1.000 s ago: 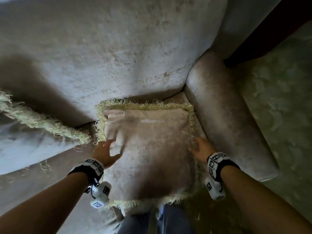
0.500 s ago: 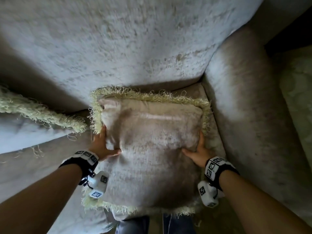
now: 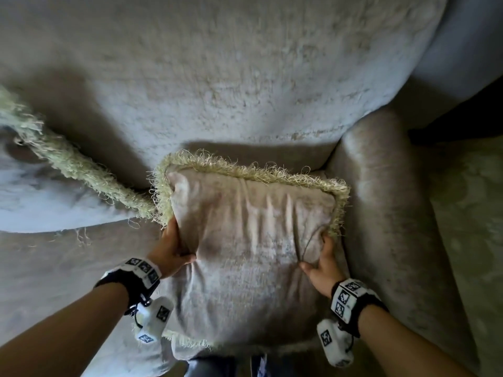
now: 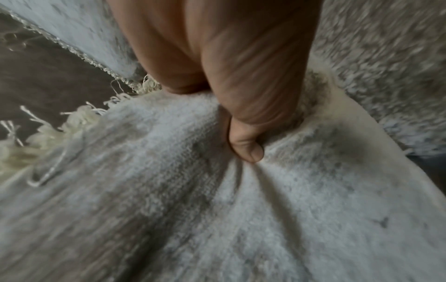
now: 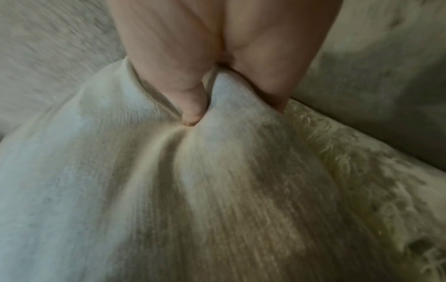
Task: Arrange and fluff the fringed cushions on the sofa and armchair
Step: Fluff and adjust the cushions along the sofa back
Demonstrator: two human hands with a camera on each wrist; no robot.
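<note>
A beige velvet cushion (image 3: 250,240) with a pale green fringe stands in the seat corner, against the backrest (image 3: 217,77) and beside the right armrest (image 3: 386,213). My left hand (image 3: 171,248) grips its left side, thumb dug into the front face (image 4: 248,150), fingers hidden behind. On the opposite side my right hand (image 3: 321,259) grips the cushion the same way, thumb pressing a crease into the fabric (image 5: 193,116). Vertical folds run down the cushion's face (image 5: 217,190). A second fringed cushion (image 3: 40,191) lies to the left, its fringe touching the first.
The sofa seat (image 3: 54,268) stretches to the left under the second cushion. A patterned greenish carpet (image 3: 468,213) lies right of the armrest. A dark piece of furniture (image 3: 476,115) stands at the upper right. My trouser legs (image 3: 226,365) show at the bottom edge.
Both hands have squeezed inward on the cushion's sides, so new vertical folds crease its face. The cushion now stands closer to the left cushion's fringe.
</note>
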